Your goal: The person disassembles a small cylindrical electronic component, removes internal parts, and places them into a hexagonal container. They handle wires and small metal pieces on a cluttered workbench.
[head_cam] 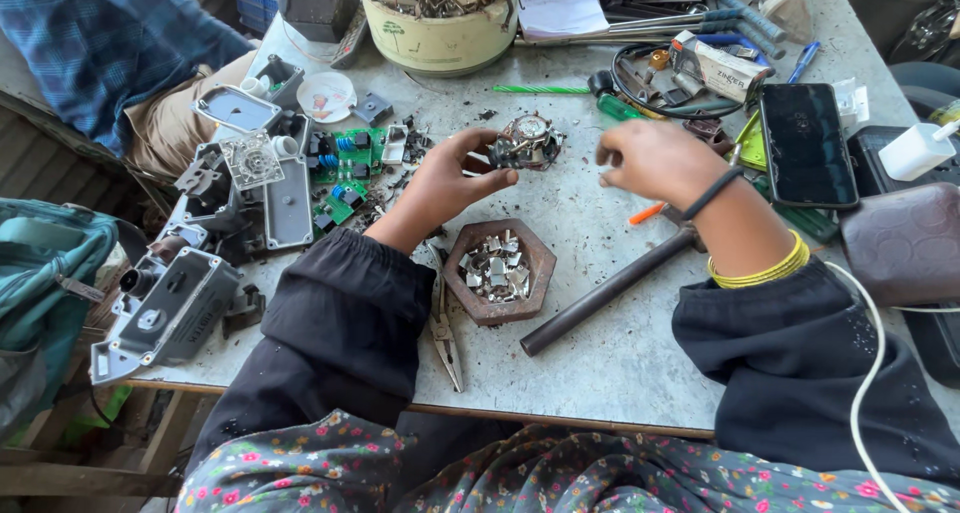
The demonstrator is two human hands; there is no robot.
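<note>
item: small round motor part (pixel 527 141), pinched in my left hand (pixel 445 185) fingertips; my right hand (pixel 655 160) (loosely curled, holding nothing i can see) hovers just right of it, apart.

Bright, even daylight; soft short shadows under hands; sharp focus, slight wide-angle stretch at edges.

sleeves (pixel 340 313): black
garment at bottom edge (pixel 560 478): dark grey, small pink, yellow and white flowers
bangles (pixel 762 269): yellow, with a black band (pixel 712 191) above
hexagonal dish (pixel 499 270): rusty brown, silver scraps inside
circuit board (pixel 345 163): green, blue coils
tabletop (pixel 620 353): pale grey, dark speckles
cloth, upper left (pixel 110 33): blue plaid
phone (pixel 806 145): black
</note>
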